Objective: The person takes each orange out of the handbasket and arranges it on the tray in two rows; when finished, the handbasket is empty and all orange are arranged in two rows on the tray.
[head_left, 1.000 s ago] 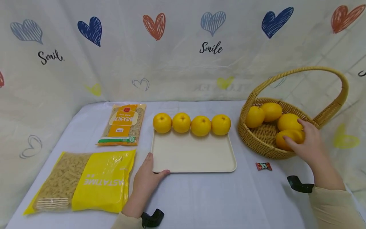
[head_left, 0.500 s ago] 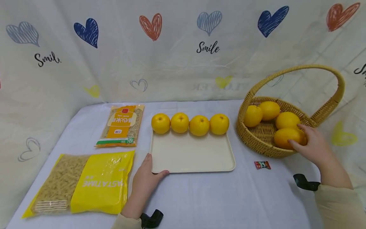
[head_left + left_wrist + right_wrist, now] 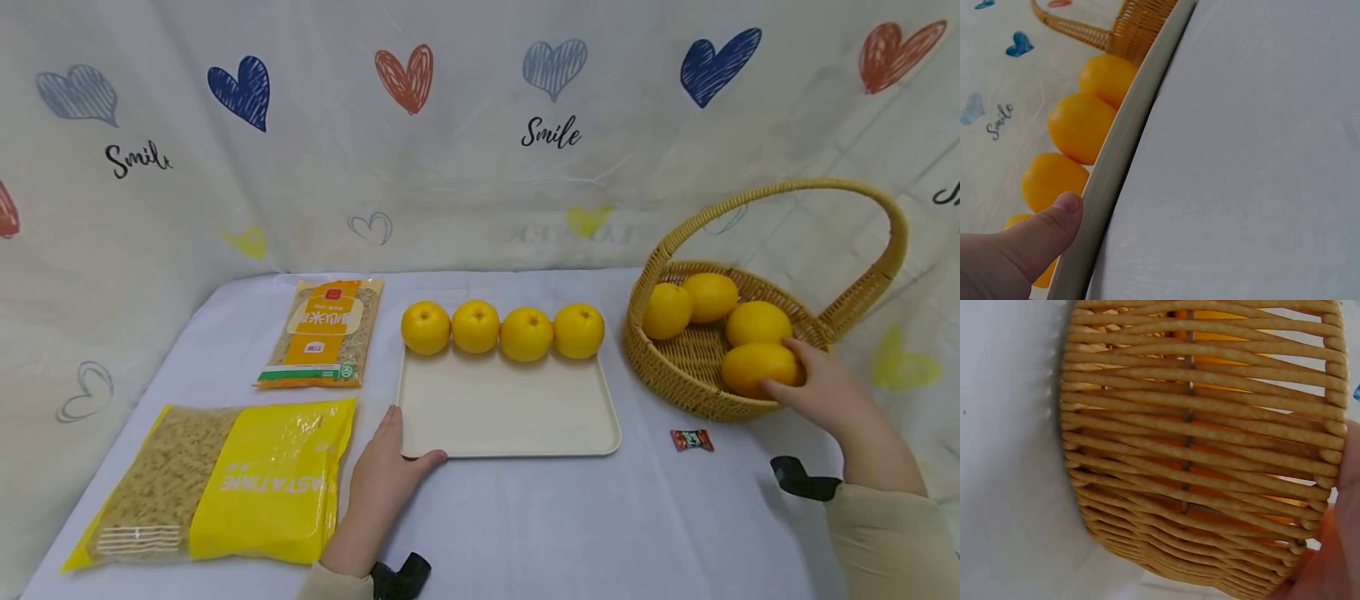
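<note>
In the head view, a cream tray (image 3: 510,408) has my left hand (image 3: 384,479) at its near left corner. Its fingers lie along the left side, and the thumb rests against the front rim, as the left wrist view also shows. A row of several oranges (image 3: 527,333) sits along the tray's far edge. My right hand (image 3: 832,396) reaches over the near right rim of a wicker basket (image 3: 690,392). Thumb and fingers grip the right end of the nearest orange (image 3: 759,369) inside it. Woven basket wall hides most of this grip in the right wrist view.
Other oranges (image 3: 711,297) lie in the basket, whose tall handle (image 3: 810,187) arches above it. A small wrapped candy (image 3: 692,440) lies in front. On the left are a grain packet (image 3: 322,333) and a yellow pasta bag (image 3: 262,483).
My right hand has drawn back towards the near right rim, from over two oranges to the right end of the nearest one. My left hand stays at the tray corner.
</note>
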The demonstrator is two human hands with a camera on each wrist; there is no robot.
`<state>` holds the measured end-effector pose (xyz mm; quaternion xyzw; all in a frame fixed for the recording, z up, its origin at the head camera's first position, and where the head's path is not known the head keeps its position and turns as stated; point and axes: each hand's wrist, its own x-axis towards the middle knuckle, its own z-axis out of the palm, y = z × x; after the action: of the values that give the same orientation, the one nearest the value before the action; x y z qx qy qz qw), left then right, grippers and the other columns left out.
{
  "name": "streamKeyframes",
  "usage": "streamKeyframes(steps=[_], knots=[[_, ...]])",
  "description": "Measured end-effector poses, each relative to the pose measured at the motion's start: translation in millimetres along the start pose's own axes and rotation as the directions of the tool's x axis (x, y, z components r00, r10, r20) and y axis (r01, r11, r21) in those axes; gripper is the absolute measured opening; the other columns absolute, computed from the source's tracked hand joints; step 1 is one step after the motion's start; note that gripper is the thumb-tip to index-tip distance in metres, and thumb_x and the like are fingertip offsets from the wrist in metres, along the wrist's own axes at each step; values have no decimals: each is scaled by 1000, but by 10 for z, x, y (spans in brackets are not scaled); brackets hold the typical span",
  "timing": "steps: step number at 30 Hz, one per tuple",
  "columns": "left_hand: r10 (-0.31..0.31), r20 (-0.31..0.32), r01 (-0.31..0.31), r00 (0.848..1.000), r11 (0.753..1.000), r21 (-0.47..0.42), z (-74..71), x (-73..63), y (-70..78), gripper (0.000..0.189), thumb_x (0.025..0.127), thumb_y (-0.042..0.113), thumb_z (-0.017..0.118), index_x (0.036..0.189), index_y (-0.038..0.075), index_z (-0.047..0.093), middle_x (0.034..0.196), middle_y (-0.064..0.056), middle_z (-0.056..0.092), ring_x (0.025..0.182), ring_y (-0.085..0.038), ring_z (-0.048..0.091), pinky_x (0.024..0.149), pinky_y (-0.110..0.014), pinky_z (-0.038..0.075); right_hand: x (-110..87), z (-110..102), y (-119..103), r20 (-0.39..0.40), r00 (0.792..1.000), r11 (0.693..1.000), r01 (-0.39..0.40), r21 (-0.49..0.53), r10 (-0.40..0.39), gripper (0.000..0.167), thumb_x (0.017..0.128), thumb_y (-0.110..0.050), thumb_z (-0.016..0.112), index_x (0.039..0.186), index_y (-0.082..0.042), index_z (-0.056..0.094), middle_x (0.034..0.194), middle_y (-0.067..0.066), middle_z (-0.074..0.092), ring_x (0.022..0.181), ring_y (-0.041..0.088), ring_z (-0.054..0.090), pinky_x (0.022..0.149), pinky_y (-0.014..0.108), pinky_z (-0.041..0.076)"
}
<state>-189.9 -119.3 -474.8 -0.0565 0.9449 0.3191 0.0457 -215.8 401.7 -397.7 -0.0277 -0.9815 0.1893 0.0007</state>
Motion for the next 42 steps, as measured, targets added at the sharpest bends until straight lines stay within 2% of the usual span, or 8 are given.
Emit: streamKeyframes(steps=[6,14,19,25,29,32,38,42], knots=[[-6,-10,6,1000,1000,-7,8,-6,-29,104,68,53,72,142,-1,24,148,-16,25,136,-31,26,110,-46,27,4,78,-86,-118,992,998,-43,50,49,82,85,-39,58,137,10,20,129,42,26,113,57,22,82,82,3],[-5,-9,5,1000,1000,-15,26,-1,1,105,67,54,72,142,-1,24,148,-15,26,136,-30,27,110,-46,27,-77,84,-449,-309,945,972,-31,233,104,80,81,-25,63,141,4,19,137,34,12,117,51,19,89,66,25],[-15,-12,15,1000,999,-31,31,-7,18,104,66,51,74,142,-1,24,148,-15,26,136,-30,27,110,-45,27,-125,82,-838,-378,921,947,39,319,90,82,79,-23,65,142,0,17,142,28,16,120,46,22,101,61,24],[-27,-23,26,999,999,-42,18,-8,14,105,66,51,74,142,-1,24,148,-15,26,136,-29,28,110,-45,27,-74,316,-1357,-392,919,907,202,369,-46,83,75,-20,72,140,0,24,134,27,35,112,39,35,99,51,31],[-25,-21,24,999,999,-47,12,-4,9,105,66,51,74,142,-1,24,148,-15,26,136,-30,27,110,-46,27,-2,528,-1688,-419,889,851,359,383,-186,77,69,-11,77,133,0,35,128,21,41,111,31,39,98,23,33],[-24,-21,23,999,998,-52,19,3,0,106,65,51,74,142,-1,23,148,-16,26,135,-30,28,109,-46,27,60,671,-1927,-383,886,799,421,428,-262,74,69,-10,78,131,-2,37,126,16,42,110,25,42,91,6,30],[-33,-33,31,999,997,-69,28,12,-12,106,65,49,76,142,-1,23,148,-17,27,135,-30,29,109,-45,28,136,927,-2480,-255,897,738,442,510,-361,73,71,-18,78,131,-8,38,133,12,39,117,25,42,98,43,42],[-26,-40,23,999,996,-81,29,2,-11,106,64,48,76,142,0,24,147,-18,28,134,-31,31,108,-46,29,150,1108,-2785,-225,878,711,475,518,-423,74,70,-20,78,132,-7,37,132,13,38,118,26,39,101,47,39]])
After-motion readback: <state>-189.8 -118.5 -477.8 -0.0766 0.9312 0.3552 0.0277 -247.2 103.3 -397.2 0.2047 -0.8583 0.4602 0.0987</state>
